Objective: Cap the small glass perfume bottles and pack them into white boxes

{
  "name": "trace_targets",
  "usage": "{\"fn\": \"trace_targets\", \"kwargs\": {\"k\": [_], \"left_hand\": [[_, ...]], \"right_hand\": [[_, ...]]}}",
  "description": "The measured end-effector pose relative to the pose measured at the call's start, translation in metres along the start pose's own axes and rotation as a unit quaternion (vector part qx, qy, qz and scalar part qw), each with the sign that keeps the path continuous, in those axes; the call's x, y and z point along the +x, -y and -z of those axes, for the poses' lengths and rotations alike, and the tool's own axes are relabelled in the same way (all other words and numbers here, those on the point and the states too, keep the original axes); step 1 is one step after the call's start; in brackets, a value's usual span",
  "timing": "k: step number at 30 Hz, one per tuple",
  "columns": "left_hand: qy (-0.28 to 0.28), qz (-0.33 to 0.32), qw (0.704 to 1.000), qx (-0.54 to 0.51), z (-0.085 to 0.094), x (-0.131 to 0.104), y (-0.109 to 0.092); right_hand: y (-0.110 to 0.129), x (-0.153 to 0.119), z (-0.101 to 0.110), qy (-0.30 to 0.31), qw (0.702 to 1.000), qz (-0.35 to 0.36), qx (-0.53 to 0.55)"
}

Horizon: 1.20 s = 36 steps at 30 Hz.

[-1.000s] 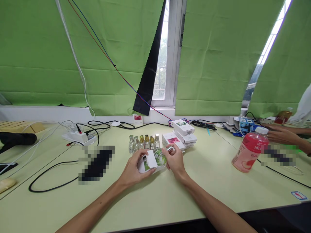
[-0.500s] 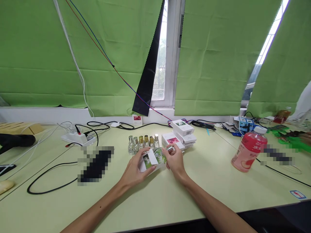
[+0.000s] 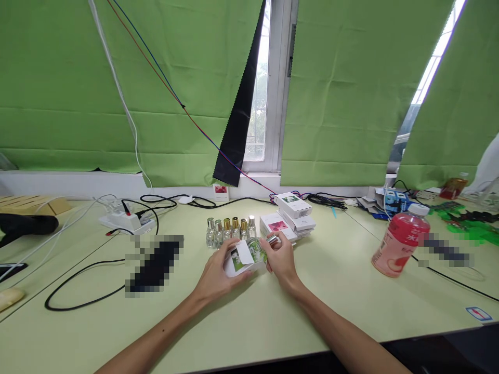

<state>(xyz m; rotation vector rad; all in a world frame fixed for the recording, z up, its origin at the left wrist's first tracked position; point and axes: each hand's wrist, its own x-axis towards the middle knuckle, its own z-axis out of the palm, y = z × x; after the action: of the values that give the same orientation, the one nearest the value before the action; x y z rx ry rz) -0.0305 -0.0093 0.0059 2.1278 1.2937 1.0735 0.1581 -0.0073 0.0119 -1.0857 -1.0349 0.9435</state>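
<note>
My left hand [image 3: 215,276] is wrapped around a small white box [image 3: 244,253] with a green-and-white flower picture, held tilted just above the table. At the box's right end is a clear glass perfume bottle [image 3: 257,251], its silver cap [image 3: 273,239] between the fingers of my right hand [image 3: 283,258]. How much of the bottle is inside the box is hard to make out. Just behind stand several small glass perfume bottles [image 3: 227,230] in a row, with gold or silver caps. A stack of white boxes [image 3: 292,204] lies behind my right hand.
On the right stands a pink drink bottle [image 3: 401,240]. A blurred dark object [image 3: 156,265] lies left of my hands, beside a looped black cable [image 3: 72,309]. A white power strip [image 3: 128,222] sits farther back. One small box [image 3: 221,192] stands by the wall.
My left thumb has slid slightly lower along the box. The bottle and my right hand are almost where they were; the whole view has shifted very slightly.
</note>
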Motion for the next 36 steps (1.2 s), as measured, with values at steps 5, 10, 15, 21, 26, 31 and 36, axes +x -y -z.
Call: {"fn": "trace_targets", "kwargs": {"k": [5,10,15,21,26,31,36], "left_hand": [[-0.013,0.000,0.999,-0.031,-0.001,-0.001,-0.005],[-0.014,0.000,0.999,-0.047,-0.002,-0.001,-0.004],[-0.015,0.000,0.999,-0.046,-0.002,0.000,-0.006],[-0.014,0.005,0.999,-0.042,0.000,-0.001,-0.010],[-0.005,0.004,1.000,-0.023,0.001,-0.001,-0.011],[0.006,0.017,1.000,-0.004,0.001,0.000,-0.010],[0.005,0.024,1.000,-0.008,0.001,0.000,-0.011]], "right_hand": [[-0.004,0.001,0.000,0.012,1.000,-0.003,0.005],[-0.003,0.001,0.000,0.007,0.999,0.011,-0.032],[0.000,0.001,0.001,0.011,0.999,0.009,-0.050],[0.000,0.002,0.001,0.013,0.997,0.017,-0.068],[0.000,0.001,0.001,0.019,0.998,0.012,-0.064],[-0.002,0.002,0.001,0.029,0.998,-0.002,-0.060],[-0.002,0.002,0.000,0.040,0.998,-0.005,-0.053]]}}
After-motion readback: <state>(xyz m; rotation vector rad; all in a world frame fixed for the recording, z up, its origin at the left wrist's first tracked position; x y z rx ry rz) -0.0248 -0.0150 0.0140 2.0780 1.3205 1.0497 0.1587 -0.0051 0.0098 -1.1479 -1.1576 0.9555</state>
